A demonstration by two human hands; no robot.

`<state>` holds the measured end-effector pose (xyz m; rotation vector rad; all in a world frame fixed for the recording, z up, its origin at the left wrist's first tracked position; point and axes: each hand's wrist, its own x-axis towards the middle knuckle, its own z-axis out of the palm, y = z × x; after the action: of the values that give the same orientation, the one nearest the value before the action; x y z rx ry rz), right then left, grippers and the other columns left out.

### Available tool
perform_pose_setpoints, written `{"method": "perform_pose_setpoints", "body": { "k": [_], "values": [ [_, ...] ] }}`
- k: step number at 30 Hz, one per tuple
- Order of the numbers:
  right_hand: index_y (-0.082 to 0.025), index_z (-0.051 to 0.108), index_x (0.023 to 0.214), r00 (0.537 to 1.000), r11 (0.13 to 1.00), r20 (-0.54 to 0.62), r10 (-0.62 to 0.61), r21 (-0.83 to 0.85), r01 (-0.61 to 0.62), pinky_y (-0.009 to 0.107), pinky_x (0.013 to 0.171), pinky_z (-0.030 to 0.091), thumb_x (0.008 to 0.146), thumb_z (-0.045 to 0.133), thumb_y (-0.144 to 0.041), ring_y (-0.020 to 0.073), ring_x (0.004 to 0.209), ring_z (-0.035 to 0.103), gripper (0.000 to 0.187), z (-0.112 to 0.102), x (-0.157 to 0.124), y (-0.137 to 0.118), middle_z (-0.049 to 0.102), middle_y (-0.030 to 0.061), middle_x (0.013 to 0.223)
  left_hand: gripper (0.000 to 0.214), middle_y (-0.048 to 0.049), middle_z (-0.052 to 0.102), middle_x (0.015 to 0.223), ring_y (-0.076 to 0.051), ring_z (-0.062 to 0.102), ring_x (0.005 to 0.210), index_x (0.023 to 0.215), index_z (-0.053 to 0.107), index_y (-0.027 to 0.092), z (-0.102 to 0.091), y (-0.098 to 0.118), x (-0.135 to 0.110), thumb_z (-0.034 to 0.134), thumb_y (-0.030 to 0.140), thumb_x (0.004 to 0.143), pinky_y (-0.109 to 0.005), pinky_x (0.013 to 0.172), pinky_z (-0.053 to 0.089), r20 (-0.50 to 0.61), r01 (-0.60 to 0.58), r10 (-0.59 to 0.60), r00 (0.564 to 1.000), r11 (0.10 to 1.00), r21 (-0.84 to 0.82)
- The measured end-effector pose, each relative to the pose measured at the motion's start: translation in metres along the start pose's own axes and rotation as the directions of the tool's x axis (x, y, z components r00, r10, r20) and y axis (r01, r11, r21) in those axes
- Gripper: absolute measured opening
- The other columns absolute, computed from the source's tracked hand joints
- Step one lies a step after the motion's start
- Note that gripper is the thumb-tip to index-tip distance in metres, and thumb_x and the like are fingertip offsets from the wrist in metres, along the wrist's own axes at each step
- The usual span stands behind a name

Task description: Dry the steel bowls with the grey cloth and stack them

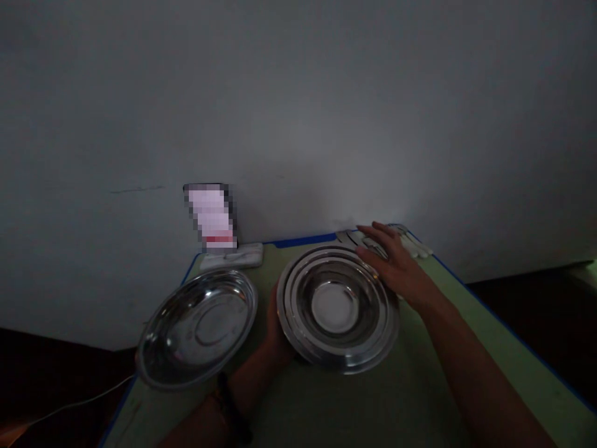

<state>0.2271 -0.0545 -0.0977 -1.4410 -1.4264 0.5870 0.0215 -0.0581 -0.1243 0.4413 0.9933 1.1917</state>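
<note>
A nested stack of shiny metal bowls (pixel 334 308) is in front of me, its open side tilted toward me. My left hand (pixel 278 333) grips the stack at its left side, with the fingers hidden behind and under the rim. My right hand (pixel 389 261) is at the upper right of the rim, fingers stretched out and apart; the thumb side overlaps the rim, and I cannot tell whether it touches. A separate oval-looking metal basin (pixel 198 330) sits to the left, beyond my left wrist.
A phone (pixel 212 218) with a blurred screen leans on the wall behind a white block (pixel 233 256). Knives or similar metal utensils (pixel 347 238) and white-handled pieces (pixel 415 244) lie at the back right. The green table (pixel 471 348) has blue edging. A cable (pixel 88 401) hangs left.
</note>
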Motion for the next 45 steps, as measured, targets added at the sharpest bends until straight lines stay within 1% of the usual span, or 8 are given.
{"method": "perform_pose_setpoints", "body": {
  "k": [7,11,15,20,24,32,40,45],
  "values": [
    [-0.026,0.054,0.130,0.939,0.914,0.228,0.257,0.260,-0.313,0.043,0.104,0.044,0.080,0.058,-0.048,0.0275,0.127,0.053,0.055,-0.004,-0.015,0.003,0.054,0.0069,0.141,0.032,-0.0071,0.077,0.081,-0.026,0.071,0.088,0.064,0.071,0.021,-0.006,-0.003,0.004,0.052,0.035,0.084,-0.038,0.089,0.052,0.111,0.133,-0.124,0.986,0.988,-0.078],
    [-0.022,0.049,0.135,0.923,0.810,0.259,0.286,0.448,-0.377,0.037,0.087,0.055,0.082,0.048,-0.048,0.0253,0.108,0.066,0.059,0.003,-0.016,0.010,0.061,0.0091,0.133,0.039,-0.0080,0.077,0.089,-0.028,0.068,0.099,0.080,0.074,0.018,-0.011,-0.004,0.008,0.048,0.046,0.088,-0.042,0.094,0.050,0.183,0.157,-0.134,0.974,0.981,-0.117],
    [-0.022,0.052,0.134,0.872,0.703,0.256,0.417,0.517,-0.488,0.029,0.061,0.053,0.073,0.061,-0.033,0.0190,0.072,0.069,0.062,0.009,-0.017,0.008,0.074,0.0059,0.102,0.053,-0.0085,0.077,0.088,-0.031,0.065,0.109,0.090,0.073,0.017,-0.014,-0.005,0.010,0.045,0.062,0.085,-0.046,0.097,0.047,0.276,0.177,-0.132,0.952,0.973,-0.145],
    [-0.022,0.062,0.121,0.841,0.556,0.236,0.488,0.658,-0.507,0.021,0.053,0.046,0.067,0.065,-0.020,0.0106,0.058,0.062,0.055,0.008,-0.016,0.006,0.074,-0.0012,0.081,0.031,-0.0048,0.075,0.070,-0.026,0.071,0.093,0.077,0.071,0.015,-0.008,-0.003,0.009,0.052,0.039,0.083,-0.040,0.094,0.050,0.266,0.196,-0.162,0.950,0.975,-0.107],
    [-0.022,0.061,0.118,0.863,0.496,0.228,0.452,0.740,-0.455,0.026,0.069,0.052,0.074,0.062,-0.023,0.0135,0.071,0.067,0.044,0.011,-0.015,0.004,0.075,-0.0015,0.088,0.032,-0.0062,0.073,0.065,-0.026,0.071,0.091,0.075,0.071,0.014,-0.006,0.002,0.008,0.048,0.033,0.084,-0.038,0.091,0.052,0.217,0.196,-0.174,0.961,0.977,-0.085],
    [-0.025,0.060,0.114,0.935,0.540,0.176,0.307,0.777,-0.323,0.041,0.106,0.040,0.081,0.057,-0.041,0.0212,0.117,0.059,0.037,0.018,-0.017,-0.004,0.068,0.0006,0.119,0.032,-0.0053,0.076,0.075,-0.026,0.071,0.090,0.086,0.071,0.015,-0.011,0.005,0.015,0.049,0.039,0.085,-0.040,0.090,0.052,0.286,0.270,-0.249,0.925,0.962,-0.039],
    [-0.024,0.053,0.125,0.900,0.593,0.238,0.366,0.686,-0.423,0.040,0.084,0.052,0.066,0.054,-0.028,0.0225,0.087,0.067,0.059,0.008,-0.016,0.003,0.070,0.0003,0.099,0.025,-0.0036,0.075,0.067,-0.025,0.072,0.083,0.077,0.070,0.016,-0.009,0.009,0.012,0.054,0.035,0.080,-0.039,0.085,0.055,0.265,0.272,-0.269,0.926,0.962,0.025],
    [-0.027,0.057,0.123,0.866,0.633,0.273,0.420,0.595,-0.495,0.037,0.089,0.051,0.067,0.068,-0.027,0.0211,0.098,0.066,0.057,-0.002,-0.015,-0.001,0.070,0.0011,0.111,0.025,-0.0017,0.073,0.061,-0.027,0.073,0.081,0.073,0.070,0.019,-0.012,0.003,0.005,0.061,0.043,0.073,-0.038,0.079,0.057,0.261,0.145,-0.165,0.951,0.985,0.092]
  ]
}}
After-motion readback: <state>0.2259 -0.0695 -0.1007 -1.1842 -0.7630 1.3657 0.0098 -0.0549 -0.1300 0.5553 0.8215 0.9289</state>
